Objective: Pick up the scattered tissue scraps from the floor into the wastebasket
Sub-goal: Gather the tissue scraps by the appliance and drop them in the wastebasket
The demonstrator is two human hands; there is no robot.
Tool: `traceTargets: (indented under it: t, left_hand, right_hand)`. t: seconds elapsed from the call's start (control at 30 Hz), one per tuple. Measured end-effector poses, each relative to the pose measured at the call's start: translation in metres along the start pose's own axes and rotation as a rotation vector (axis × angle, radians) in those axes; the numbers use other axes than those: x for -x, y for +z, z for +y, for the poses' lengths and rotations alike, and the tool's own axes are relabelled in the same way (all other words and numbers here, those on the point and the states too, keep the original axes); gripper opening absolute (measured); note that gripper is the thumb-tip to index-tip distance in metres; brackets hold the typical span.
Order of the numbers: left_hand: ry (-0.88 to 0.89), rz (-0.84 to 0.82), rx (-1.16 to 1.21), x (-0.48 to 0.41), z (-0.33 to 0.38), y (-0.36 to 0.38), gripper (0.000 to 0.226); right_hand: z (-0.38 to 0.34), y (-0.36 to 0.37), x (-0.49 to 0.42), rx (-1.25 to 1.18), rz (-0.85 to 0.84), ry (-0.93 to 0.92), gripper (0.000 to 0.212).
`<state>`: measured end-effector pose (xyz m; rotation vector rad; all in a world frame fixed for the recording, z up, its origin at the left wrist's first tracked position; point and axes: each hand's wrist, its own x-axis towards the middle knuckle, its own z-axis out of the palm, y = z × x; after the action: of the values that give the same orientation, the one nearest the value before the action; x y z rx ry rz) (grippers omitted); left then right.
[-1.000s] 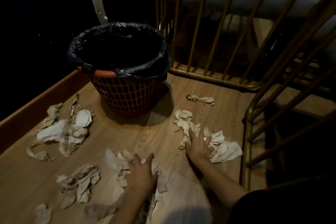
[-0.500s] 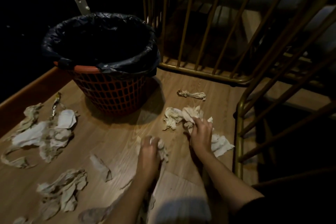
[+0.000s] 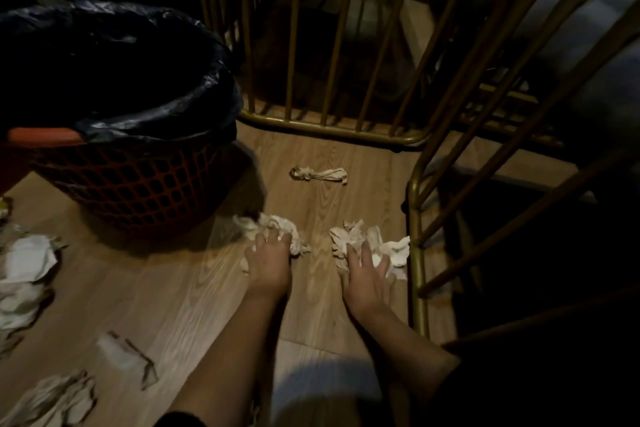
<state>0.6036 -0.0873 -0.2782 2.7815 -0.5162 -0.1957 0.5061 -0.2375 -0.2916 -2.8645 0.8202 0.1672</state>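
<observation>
Fingers now clutching bunched tissue.

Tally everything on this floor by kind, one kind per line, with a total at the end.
Tissue under the left hand: 1 wad
Tissue under the right hand: 1 wad
Twisted tissue scrap: 1
Loose tissue piles at left: 3 (upper, middle, lower), borders unclear
Orange wastebasket with black liner: 1
Total: 7

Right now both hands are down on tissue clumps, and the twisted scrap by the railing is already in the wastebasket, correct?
Not quite. The head view shows the twisted scrap lying on the floor, outside the wastebasket. The rest holds: left hand and right hand are both down on tissue clumps.
</observation>
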Motion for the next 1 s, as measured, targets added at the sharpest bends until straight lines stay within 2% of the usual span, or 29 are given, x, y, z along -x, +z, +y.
traceTargets:
  t: [0.1,0.27,0.37,0.47,0.53,0.63,0.67,0.7,0.77,0.83,0.93,1.0]
  left_hand:
    - [0.054,0.089,0.117,0.020,-0.008,0.005,0.032]
    - [0.056,0.060,0.267,0.016,-0.026,-0.005,0.034]
    - [0.067,0.106,0.314,0.004,-0.036,-0.018,0.031]
    - [0.095,0.161,0.307,0.000,-0.039,-0.031,0.038]
    - [0.090,0.187,0.296,0.003,-0.038,-0.036,0.045]
    - [0.118,0.192,0.269,0.012,-0.043,-0.040,0.047]
    - [0.124,0.180,0.262,0.016,-0.047,-0.039,0.048]
    - [0.125,0.169,0.258,0.020,-0.052,-0.039,0.049]
    - [0.104,0.160,0.259,0.031,-0.062,-0.042,0.050]
    - [0.060,0.174,0.268,0.047,-0.073,-0.049,0.049]
    - [-0.024,0.222,0.250,0.076,-0.094,-0.057,0.047]
    - [-0.115,0.239,0.221,0.097,-0.115,-0.062,0.047]
  right_hand:
    - [0.001,0.001,-0.007,-0.056,0.137,-0.079,0.040]
    - [-0.023,-0.015,-0.057,-0.263,0.142,-0.178,0.033]
    - [-0.046,-0.046,-0.103,-0.356,0.219,-0.239,0.032]
    - [-0.067,-0.071,-0.154,-0.357,0.255,-0.255,0.034]
    - [-0.080,-0.074,-0.180,-0.294,0.163,-0.257,0.039]
    - [-0.096,-0.055,-0.188,-0.164,-0.183,-0.216,0.056]
    - [-0.099,-0.044,-0.181,-0.157,-0.235,-0.194,0.056]
    - [-0.104,-0.031,-0.168,-0.169,-0.199,-0.191,0.050]
    - [-0.114,-0.008,-0.128,-0.185,0.033,-0.194,0.035]
    - [-0.124,0.011,-0.083,-0.192,0.188,-0.225,0.034]
    - [-0.129,0.031,-0.031,-0.230,0.279,-0.371,0.044]
    - [-0.134,0.033,-0.013,-0.274,0.244,-0.438,0.049]
